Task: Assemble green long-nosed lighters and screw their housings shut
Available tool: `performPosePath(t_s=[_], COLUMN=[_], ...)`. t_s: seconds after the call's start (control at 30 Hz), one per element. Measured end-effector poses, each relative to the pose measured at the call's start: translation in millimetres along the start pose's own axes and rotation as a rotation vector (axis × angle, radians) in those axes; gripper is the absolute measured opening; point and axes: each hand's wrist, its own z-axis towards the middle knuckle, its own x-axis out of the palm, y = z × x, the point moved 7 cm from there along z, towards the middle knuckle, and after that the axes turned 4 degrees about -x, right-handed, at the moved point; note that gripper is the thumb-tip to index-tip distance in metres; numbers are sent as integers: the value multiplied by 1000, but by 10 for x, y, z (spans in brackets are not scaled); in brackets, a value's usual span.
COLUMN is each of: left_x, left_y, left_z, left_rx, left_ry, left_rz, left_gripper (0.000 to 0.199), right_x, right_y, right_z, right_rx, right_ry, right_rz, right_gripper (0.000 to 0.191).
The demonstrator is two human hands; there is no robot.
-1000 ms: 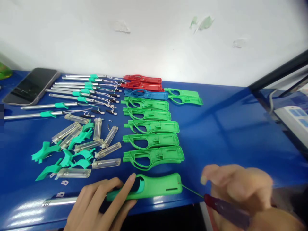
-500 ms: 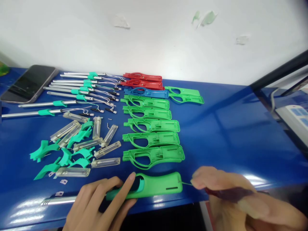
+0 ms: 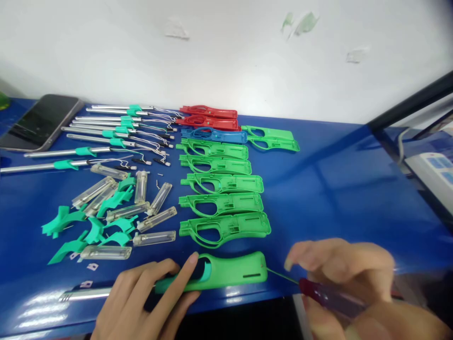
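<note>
A green gas lighter (image 3: 230,271) with a metal tube lies along the front edge of the blue table. My left hand (image 3: 145,300) is closed over its middle, near the trigger opening, fingers wrapped round the body. In my right hand (image 3: 339,278) is a screwdriver (image 3: 329,293) with a dark red, see-through handle. Its thin shaft points left, and the tip meets the right end of the lighter. My right index finger is lifted off the handle. Just behind the lighter lies a row of open green casing halves (image 3: 244,225).
Clear fuel tanks (image 3: 106,252) and teal triggers (image 3: 71,248) lie loose on the left. Behind them are several metal tubes with wires (image 3: 95,137) and a phone (image 3: 42,120). Red casing halves (image 3: 212,123) lie near the wall. A black post (image 3: 410,101) stands at the right.
My right fingers have loosened and spread, uncovering the screwdriver's handle and more of its shaft. My left hand and the lighter have stayed in place.
</note>
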Motion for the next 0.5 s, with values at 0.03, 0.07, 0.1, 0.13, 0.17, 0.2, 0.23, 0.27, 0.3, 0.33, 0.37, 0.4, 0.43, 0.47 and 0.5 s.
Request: performPosePath(t_s=[0.03,0.07,0.1,0.13,0.17,0.2,0.23,0.27,0.3,0.33,0.37,0.4,0.43,0.47,0.5], left_x=[1,2,1,1,-3,-5,-7,-9,-13,-16,-18,-19,-20,-17,-11], left_y=[-1,-2,-3,-4,-7,-8,-5,-1,0,1,2,4,4,6,10], left_z=[4,9,13,15,15,14,11,8,4,0,-2,-2,-1,2,6], left_rx=[1,3,5,7,11,10,2,-11,-21,-30,-36,-41,-38,-33,-27], left_ry=[1,-1,-5,-8,-16,-19,-19,-17,-15,-12,-8,-3,-1,2,5], left_rz=[4,7,7,7,6,3,1,-3,-7,-10,-11,-10,-8,-4,0], left_gripper=[67,68,68,66,65,64,64,65,66,68,68,69,69,68,68], right_x=[-32,-61,-75,-83,-90,-100,-115,-133,-152,-165,-180,-192,-198,-201,-194], right_y=[-18,-36,-52,-69,-89,-112,-137,-164,-189,-208,-214,-208,-192,-173,-159], right_z=[23,49,75,97,110,112,100,72,30,-24,-86,-150,-211,-263,-297], right_rx=[1,0,-3,-6,-8,-8,-5,-1,4,6,-4,-22,-45,-68,-79], right_ry=[-2,-17,-21,-22,-23,-25,-30,-39,-53,-70,-103,-145,-189,-236,-266], right_rz=[0,4,6,8,9,10,11,13,19,31,46,60,72,80,76], right_gripper=[13,16,19,20,22,22,23,23,21,19,14,12,14,18,21])
